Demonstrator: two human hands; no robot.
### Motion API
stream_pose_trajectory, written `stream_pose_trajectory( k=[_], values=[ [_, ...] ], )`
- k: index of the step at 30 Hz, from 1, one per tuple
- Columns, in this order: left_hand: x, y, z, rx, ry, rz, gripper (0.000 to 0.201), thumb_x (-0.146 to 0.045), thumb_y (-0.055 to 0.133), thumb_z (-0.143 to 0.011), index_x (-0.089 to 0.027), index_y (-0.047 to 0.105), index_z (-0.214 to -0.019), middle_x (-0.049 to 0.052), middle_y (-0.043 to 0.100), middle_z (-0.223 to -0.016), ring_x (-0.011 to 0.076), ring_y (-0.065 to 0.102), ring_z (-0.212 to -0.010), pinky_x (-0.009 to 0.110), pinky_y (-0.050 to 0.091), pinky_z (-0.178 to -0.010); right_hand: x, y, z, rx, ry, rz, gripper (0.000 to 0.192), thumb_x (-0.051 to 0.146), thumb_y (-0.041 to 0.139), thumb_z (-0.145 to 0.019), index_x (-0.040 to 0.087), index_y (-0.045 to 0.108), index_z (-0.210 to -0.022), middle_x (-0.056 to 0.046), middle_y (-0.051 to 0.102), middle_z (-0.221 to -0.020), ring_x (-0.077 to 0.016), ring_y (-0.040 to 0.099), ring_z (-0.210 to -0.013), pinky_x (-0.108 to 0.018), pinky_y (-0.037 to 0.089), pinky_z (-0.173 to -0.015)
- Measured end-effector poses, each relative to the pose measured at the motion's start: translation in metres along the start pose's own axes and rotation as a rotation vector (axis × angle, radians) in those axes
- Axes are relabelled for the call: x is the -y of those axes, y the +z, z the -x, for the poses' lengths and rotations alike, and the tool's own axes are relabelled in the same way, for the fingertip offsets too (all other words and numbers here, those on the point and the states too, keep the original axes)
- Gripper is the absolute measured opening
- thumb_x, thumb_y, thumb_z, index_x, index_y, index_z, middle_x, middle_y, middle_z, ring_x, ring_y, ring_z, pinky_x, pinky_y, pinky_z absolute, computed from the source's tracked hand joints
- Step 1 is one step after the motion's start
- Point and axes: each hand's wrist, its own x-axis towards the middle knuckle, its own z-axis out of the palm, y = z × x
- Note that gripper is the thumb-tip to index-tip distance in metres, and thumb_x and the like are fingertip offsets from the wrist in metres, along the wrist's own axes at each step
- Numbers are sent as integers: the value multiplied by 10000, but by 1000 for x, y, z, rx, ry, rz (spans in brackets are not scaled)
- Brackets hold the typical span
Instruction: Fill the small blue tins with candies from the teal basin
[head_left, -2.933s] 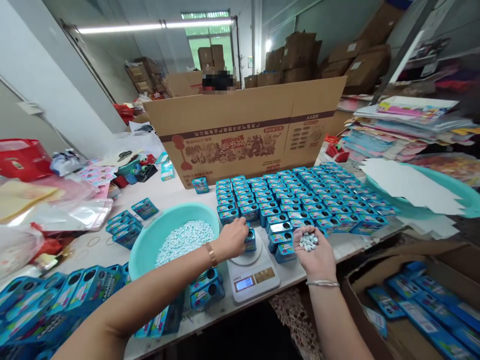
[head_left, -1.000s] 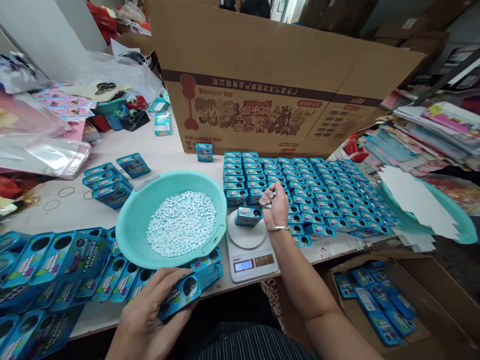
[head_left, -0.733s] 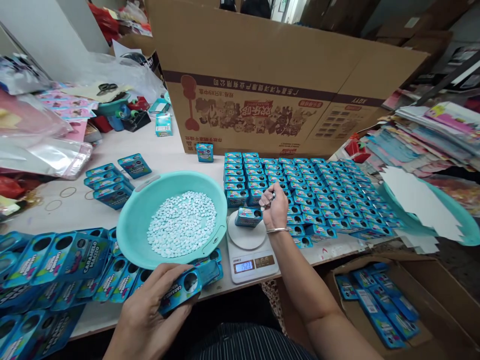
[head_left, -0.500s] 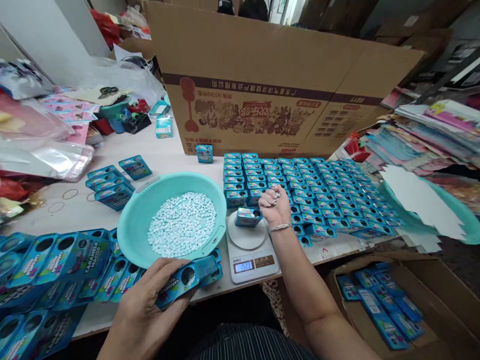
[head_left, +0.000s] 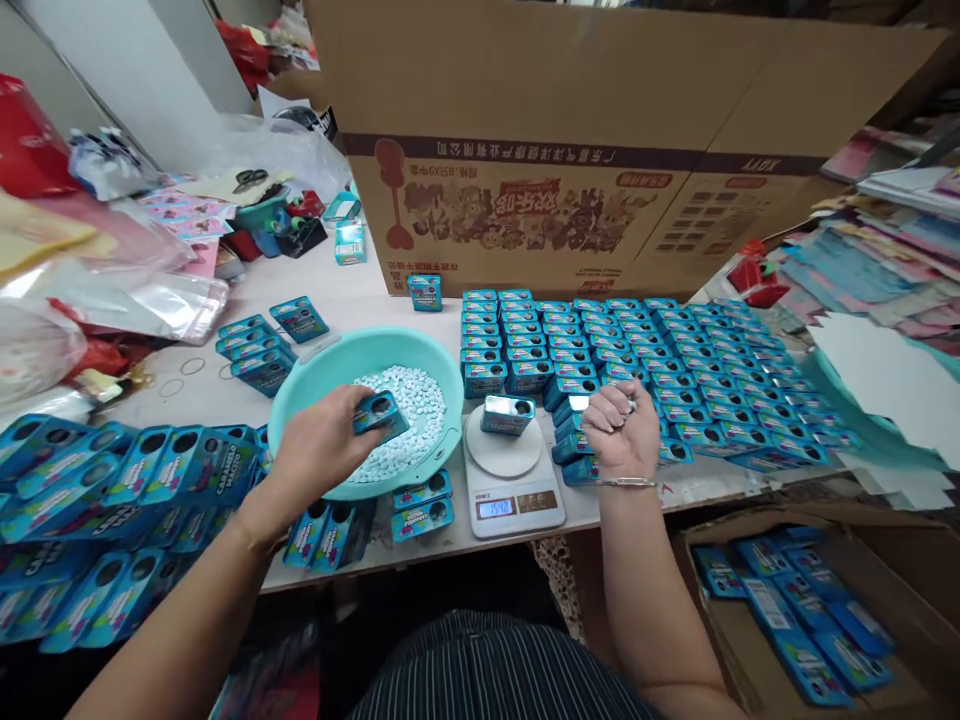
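Observation:
My left hand (head_left: 326, 450) grips a small blue candy box (head_left: 379, 408) with a round dark hole in its top. It holds the box above a turquoise basin (head_left: 289, 440) that contains many small white candies (head_left: 420, 400). My right hand (head_left: 624, 430) is turned palm up with fingers curled in; a few white candies show between them. It hovers right of a white kitchen scale (head_left: 517, 512), in front of the rows of boxes. One blue box (head_left: 506, 415) stands on the scale's round plate, and the display is lit.
Dense rows of blue boxes (head_left: 622, 345) cover the right half of the table, with more boxes (head_left: 172, 470) at the left. A large cardboard carton (head_left: 540, 120) stands behind. Another open carton (head_left: 892, 560) with boxes sits low at the right. Plastic bags lie at the left.
My left hand has carried its box from the table's front edge up over the basin. My right hand has moved right, away from the box on the scale. The display reading has changed.

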Motion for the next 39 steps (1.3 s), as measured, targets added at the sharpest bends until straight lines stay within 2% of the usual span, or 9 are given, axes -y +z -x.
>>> stream_pose_trajectory(
  k=[8, 13, 17, 21, 24, 26, 30, 34, 39],
  values=[
    [-14, 41, -29, 351, 88, -258, 295, -256, 541, -804, -176, 588, -1085, 122, 681, -1104, 333, 667, -955, 367, 478, -683, 9, -11, 13, -69, -51, -23, 261, 219, 459, -935, 221, 403, -680, 113, 313, -456, -61, 314, -318, -184, 243, -309],
    [-9, 45, -36, 464, 178, -214, 624, -371, 677, -746, -145, 495, -1298, 164, 570, -1336, 341, 605, -1140, 376, 506, -822, 9, -17, 13, -59, -54, -46, 236, 193, 506, -901, 220, 407, -688, 115, 332, -458, -59, 325, -323, -181, 258, -312],
    [-4, 37, -41, 517, 168, -194, 717, -395, 719, -719, -145, 472, -1345, 178, 546, -1379, 355, 565, -1216, 403, 495, -911, 11, -25, 12, -40, -43, -48, 235, 179, 557, -867, 222, 407, -691, 118, 340, -462, -59, 332, -328, -183, 264, -312],
    [-20, 21, -42, 415, 220, -99, 692, -393, 713, -747, -183, 470, -1360, 150, 550, -1390, 332, 559, -1232, 407, 471, -976, 14, -28, 12, -26, -44, -45, 228, 185, 573, -863, 222, 417, -700, 118, 346, -462, -61, 342, -335, -184, 274, -317],
    [-57, 16, -44, 223, 334, 54, 474, -378, 610, -858, -197, 540, -1290, 109, 626, -1272, 277, 625, -1116, 381, 493, -936, 12, -28, 10, -25, -50, -58, 226, 198, 553, -882, 220, 424, -697, 115, 348, -461, -60, 341, -335, -182, 274, -315],
    [-87, 23, -48, 165, 422, 114, 341, -344, 558, -903, -210, 599, -1214, 83, 657, -1183, 247, 639, -1060, 357, 505, -906, 8, -26, 9, -14, -45, -60, 234, 209, 551, -888, 219, 426, -691, 113, 347, -462, -59, 342, -335, -179, 276, -315],
    [-129, 48, -59, 180, 539, 33, 210, -259, 511, -929, -206, 662, -1066, 72, 665, -1075, 233, 616, -1055, 329, 507, -863, -1, -22, 9, 20, -25, -46, 253, 212, 579, -882, 215, 429, -679, 114, 343, -469, -55, 348, -337, -173, 288, -319],
    [-134, 62, -67, 204, 563, -34, 165, -249, 513, -925, -190, 667, -923, 79, 653, -980, 233, 616, -966, 332, 503, -784, -9, -19, 13, -7, 6, -67, 253, 207, 561, -896, 212, 433, -678, 111, 352, -471, -55, 351, -342, -169, 295, -324],
    [-129, 50, -63, 128, 541, 74, 139, -246, 507, -936, -193, 635, -935, 68, 641, -994, 220, 586, -963, 329, 479, -794, -23, -17, 17, -17, 30, -28, 255, 220, 570, -885, 213, 418, -680, 112, 371, -474, -47, 372, -362, -147, 326, -363]
  ],
)
